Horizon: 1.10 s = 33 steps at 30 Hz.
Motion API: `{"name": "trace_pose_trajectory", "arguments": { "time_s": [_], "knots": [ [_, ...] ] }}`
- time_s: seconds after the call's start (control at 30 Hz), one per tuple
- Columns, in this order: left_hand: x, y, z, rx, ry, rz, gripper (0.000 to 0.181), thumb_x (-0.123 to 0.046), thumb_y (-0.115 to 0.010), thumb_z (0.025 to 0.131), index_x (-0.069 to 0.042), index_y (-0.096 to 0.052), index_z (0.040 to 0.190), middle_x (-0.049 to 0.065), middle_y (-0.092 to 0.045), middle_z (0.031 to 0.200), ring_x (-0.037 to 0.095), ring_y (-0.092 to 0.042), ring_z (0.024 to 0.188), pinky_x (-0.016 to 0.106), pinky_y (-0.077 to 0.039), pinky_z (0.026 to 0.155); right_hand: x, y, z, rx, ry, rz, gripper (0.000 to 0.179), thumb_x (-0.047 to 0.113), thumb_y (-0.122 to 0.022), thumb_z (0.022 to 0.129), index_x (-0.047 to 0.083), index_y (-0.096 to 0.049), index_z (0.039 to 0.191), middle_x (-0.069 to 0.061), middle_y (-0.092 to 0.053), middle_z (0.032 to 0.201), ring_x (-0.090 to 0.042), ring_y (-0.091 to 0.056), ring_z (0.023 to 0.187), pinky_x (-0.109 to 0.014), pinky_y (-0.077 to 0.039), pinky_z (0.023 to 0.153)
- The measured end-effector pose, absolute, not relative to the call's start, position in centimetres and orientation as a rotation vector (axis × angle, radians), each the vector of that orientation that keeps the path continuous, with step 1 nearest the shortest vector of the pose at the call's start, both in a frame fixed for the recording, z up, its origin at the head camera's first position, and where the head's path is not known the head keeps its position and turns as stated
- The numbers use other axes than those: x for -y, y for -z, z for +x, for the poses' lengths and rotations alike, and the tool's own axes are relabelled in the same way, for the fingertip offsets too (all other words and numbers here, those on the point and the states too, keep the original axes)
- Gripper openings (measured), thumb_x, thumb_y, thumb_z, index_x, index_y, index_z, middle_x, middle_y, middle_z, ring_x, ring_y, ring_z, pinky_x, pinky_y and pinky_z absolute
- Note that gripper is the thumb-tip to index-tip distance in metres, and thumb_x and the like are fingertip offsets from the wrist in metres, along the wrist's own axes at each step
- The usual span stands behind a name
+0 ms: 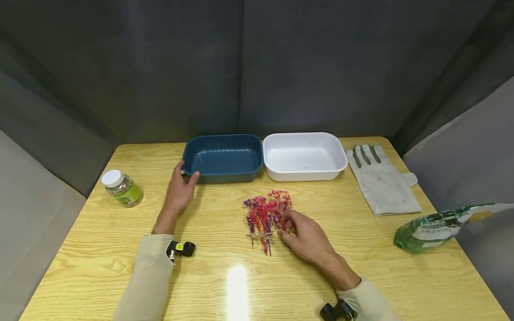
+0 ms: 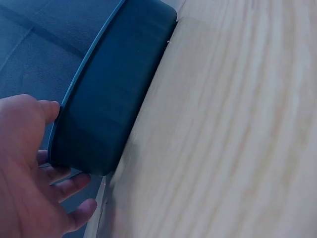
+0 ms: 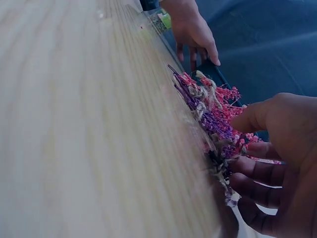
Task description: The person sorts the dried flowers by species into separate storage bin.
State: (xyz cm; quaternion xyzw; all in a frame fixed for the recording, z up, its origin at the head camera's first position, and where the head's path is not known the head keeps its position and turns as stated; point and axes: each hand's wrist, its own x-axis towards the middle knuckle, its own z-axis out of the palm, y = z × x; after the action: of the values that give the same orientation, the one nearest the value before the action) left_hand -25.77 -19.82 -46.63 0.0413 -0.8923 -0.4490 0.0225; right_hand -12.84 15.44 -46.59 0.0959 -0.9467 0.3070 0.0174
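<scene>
At the front left corner of a dark blue plastic tub [image 1: 221, 178], my left hand [image 1: 179, 191] holds on, thumb at the front rim and fingers along the end wall. In the left wrist view, the outer fingers [image 2: 74, 186] spread loosely below the tub's corner. My right hand [image 1: 307, 236] is at the right side of a bunch of dried flowers [image 1: 263, 214], pink, red and purple, with twine about the stems. Its thumb and fingertips touch the blossoms, the fingers loosely bent and apart in the right wrist view. The bunch lies on the table.
Beside the blue tub stands a white tub [image 1: 305, 175]. A pale work glove [image 1: 383, 187] lies to the right, with a green and white bag [image 1: 437, 229] in front of it. A white-capped jar [image 1: 124, 189] tilts at the left of the wooden table [image 1: 100, 249].
</scene>
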Motion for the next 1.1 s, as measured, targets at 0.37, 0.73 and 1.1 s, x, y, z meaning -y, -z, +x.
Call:
{"name": "trace_pose_trajectory", "arguments": {
  "time_s": [0.37,0.73,1.1],
  "knots": [
    [20.14,46.6,-25.66,2.728,1.403,0.137,0.073,-0.048,-0.047,0.099,-0.015,-0.015,0.155,0.017,-0.021,0.159,0.035,-0.024,0.146,0.052,-0.021,0.117,-15.4,47.0,-12.84,2.881,-1.074,0.243,0.032,0.022,-0.076,0.081,0.017,-0.065,0.111,0.01,-0.061,0.078,-0.003,-0.051,0.062,-0.023,-0.043,0.062],
    [20.0,46.87,-25.76,2.739,1.385,0.131,0.073,-0.047,-0.047,0.1,-0.014,-0.014,0.155,0.02,-0.028,0.156,0.036,-0.034,0.141,0.052,-0.024,0.115,-15.82,46.63,-12.84,2.781,-1.299,0.215,0.04,0.02,-0.079,0.081,0.011,-0.063,0.116,0.004,-0.064,0.082,-0.006,-0.058,0.07,-0.021,-0.049,0.065],
    [19.93,47.09,-25.7,2.738,1.373,0.127,0.076,-0.055,-0.044,0.098,-0.015,-0.014,0.155,0.019,-0.029,0.155,0.036,-0.037,0.139,0.053,-0.026,0.114,-16.14,46.22,-13.09,2.686,-1.495,0.228,0.042,0.015,-0.079,0.08,0.009,-0.062,0.118,0.0,-0.065,0.086,-0.011,-0.06,0.073,-0.022,-0.052,0.067]
  ]
}}
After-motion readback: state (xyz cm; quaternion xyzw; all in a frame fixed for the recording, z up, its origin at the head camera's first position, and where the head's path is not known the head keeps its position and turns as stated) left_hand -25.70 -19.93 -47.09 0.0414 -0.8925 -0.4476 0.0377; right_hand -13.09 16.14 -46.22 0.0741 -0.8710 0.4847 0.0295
